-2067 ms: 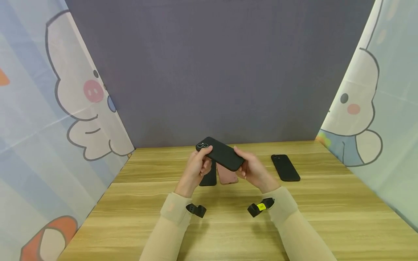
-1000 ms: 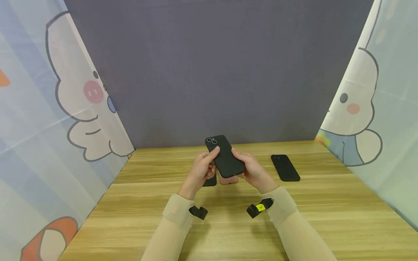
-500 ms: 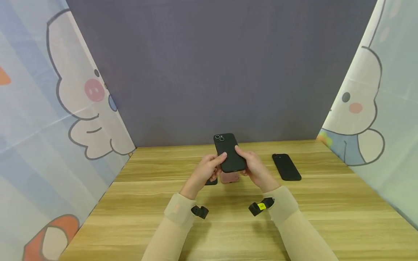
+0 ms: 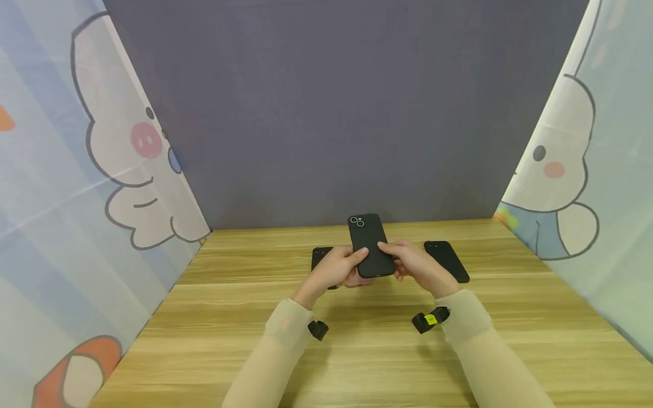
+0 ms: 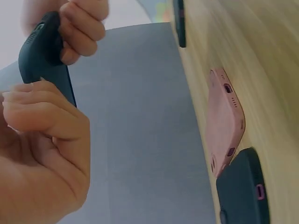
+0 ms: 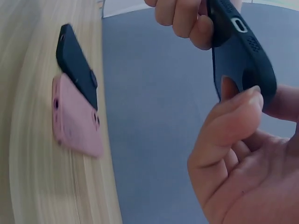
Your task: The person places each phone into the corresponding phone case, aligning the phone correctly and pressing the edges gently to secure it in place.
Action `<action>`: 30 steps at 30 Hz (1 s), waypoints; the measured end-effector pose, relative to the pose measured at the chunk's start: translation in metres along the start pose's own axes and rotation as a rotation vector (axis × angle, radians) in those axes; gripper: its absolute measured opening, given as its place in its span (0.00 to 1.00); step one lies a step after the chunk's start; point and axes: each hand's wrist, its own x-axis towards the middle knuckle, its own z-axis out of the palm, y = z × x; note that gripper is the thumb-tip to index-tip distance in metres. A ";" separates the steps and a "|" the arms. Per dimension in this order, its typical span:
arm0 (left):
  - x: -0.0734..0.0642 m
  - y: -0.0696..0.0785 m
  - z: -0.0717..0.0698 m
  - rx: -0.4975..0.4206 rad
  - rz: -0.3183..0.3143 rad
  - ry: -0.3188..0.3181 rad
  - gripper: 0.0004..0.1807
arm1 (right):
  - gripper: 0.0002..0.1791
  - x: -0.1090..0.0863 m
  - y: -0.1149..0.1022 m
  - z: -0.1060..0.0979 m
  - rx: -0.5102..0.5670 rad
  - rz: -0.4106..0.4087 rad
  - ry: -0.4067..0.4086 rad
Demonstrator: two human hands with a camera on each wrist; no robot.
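Both hands hold a phone in a black case (image 4: pixel 371 249) above the table, its camera end pointing away and its back facing up. In the head view, my left hand (image 4: pixel 334 266) grips its lower left edge with the thumb on the back. My right hand (image 4: pixel 418 263) pinches the lower right edge the same way. The right wrist view shows the phone's port end (image 6: pixel 243 32) and glossy dark underside, with fingers curled beneath. Below lie a pink phone (image 5: pixel 224 121), mostly hidden in the head view, and a black phone (image 4: pixel 319 256) touching or close beside it.
Another black phone (image 4: pixel 446 260) lies to the right on the wooden table (image 4: pixel 372 351). A dark grey panel (image 4: pixel 347 113) stands behind the table. Printed cartoon curtains hang at the left (image 4: pixel 61 226) and right (image 4: pixel 612 226).
The held phone has turned from a sideways slant to nearly straight ahead and shifted right. Both hands have moved right with it, uncovering the camera end of the left black phone.
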 end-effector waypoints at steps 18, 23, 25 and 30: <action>0.043 0.012 0.045 0.067 -0.166 -0.042 0.24 | 0.23 -0.008 0.019 -0.041 -0.247 0.082 0.204; 0.053 0.008 0.056 0.100 -0.198 -0.055 0.29 | 0.21 -0.007 0.025 -0.046 -0.295 0.109 0.216; 0.057 0.006 0.061 0.114 -0.209 -0.050 0.32 | 0.20 -0.008 0.028 -0.048 -0.304 0.122 0.222; 0.064 0.003 0.070 0.183 -0.230 -0.023 0.35 | 0.23 -0.008 0.037 -0.050 -0.303 0.167 0.222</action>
